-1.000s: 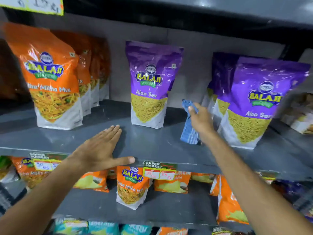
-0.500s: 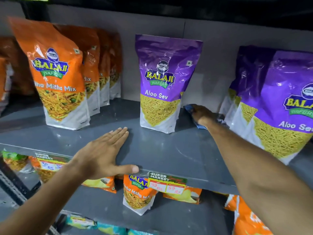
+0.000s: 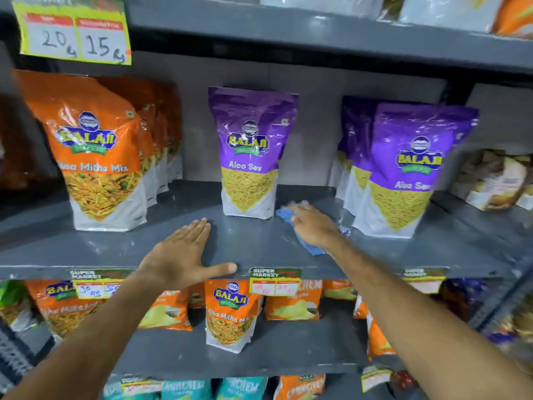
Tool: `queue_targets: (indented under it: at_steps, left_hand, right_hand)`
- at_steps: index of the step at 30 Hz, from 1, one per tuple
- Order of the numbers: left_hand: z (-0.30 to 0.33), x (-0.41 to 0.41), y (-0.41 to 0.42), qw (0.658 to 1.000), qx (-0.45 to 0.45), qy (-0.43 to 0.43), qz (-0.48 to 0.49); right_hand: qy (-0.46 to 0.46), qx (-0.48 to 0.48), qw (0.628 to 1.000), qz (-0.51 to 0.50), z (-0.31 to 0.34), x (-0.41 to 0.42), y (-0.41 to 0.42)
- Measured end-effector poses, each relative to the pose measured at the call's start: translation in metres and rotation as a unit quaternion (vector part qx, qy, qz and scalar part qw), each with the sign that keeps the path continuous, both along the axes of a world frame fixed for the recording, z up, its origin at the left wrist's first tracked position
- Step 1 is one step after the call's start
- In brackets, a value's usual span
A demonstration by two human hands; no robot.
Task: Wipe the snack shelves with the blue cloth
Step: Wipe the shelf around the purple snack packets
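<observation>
The grey snack shelf (image 3: 259,249) runs across the middle of the view. My right hand (image 3: 314,226) presses the blue cloth (image 3: 313,249) flat on the shelf, in the gap between a single purple Aloo Sev bag (image 3: 249,151) and a row of purple bags (image 3: 409,168) to the right. The cloth shows at my fingertips and below my palm; the rest is under the hand. My left hand (image 3: 184,252) lies flat on the shelf near its front edge, fingers together, thumb out, holding nothing.
Orange Mitha Mix bags (image 3: 95,151) stand in a row at the left of the shelf. Price tags (image 3: 274,284) hang on the front edge. More snack bags fill the shelf below (image 3: 227,310), and a yellow price card (image 3: 72,33) hangs above.
My right hand has brought the cloth down from hanging in the air, pushed it to the back of the shelf, then drawn it forward along the surface. The left hand stayed put.
</observation>
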State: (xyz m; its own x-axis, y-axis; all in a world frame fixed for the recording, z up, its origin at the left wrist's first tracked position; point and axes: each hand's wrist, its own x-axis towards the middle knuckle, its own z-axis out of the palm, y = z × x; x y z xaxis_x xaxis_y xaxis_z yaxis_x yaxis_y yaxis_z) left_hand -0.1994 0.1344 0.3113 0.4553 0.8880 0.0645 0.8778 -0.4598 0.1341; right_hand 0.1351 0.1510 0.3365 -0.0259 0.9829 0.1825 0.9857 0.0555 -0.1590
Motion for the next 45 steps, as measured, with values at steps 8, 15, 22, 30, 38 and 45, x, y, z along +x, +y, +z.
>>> queue_targets:
  at_steps: [8,15,22,30,38,45]
  left_hand:
    - [0.008,0.001,-0.007,1.000,-0.001,0.005,-0.012]
    - [0.003,0.000,0.000,1.000,0.011,0.009,-0.005]
    - [-0.009,-0.003,0.005,0.999,0.036,0.000,0.004]
    - [-0.007,-0.003,0.004,0.999,0.037,0.004,0.017]
    - [-0.004,-0.001,0.001,0.999,0.026,0.010,0.019]
    - [0.001,0.001,-0.003,1.000,0.025,0.011,0.011]
  right_hand:
    - [0.182,-0.064,0.973,0.127,-0.003,-0.035,-0.110]
    - [0.226,-0.001,0.974,-0.027,0.014,0.022,-0.054]
    - [0.050,-0.018,0.991,-0.119,0.005,0.033,0.051]
    - [0.037,-0.001,0.986,-0.163,0.012,0.050,0.157]
    - [0.036,-0.027,0.986,-0.160,0.017,0.055,0.181]
    - [0.023,-0.007,0.992,-0.122,0.020,0.030,0.134]
